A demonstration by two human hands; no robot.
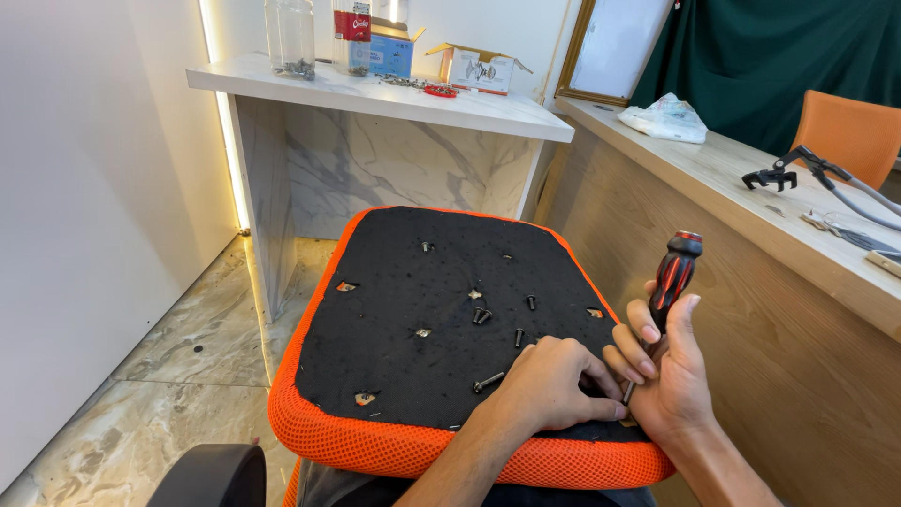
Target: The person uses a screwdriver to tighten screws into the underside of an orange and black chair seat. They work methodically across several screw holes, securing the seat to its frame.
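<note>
office — reception-like | marble-look counter (375,99) | wooden desk (751,188) | orange chair (849,131) — tiled floor (178,357)

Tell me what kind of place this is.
Probably an office or shop interior used as a makeshift workshop: a white marble-look counter, a long wooden desk, and an upturned orange mesh chair seat with loose black screws.

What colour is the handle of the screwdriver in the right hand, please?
The screwdriver handle is black with red stripes, seen in the head view, gripped by the right hand.
</note>
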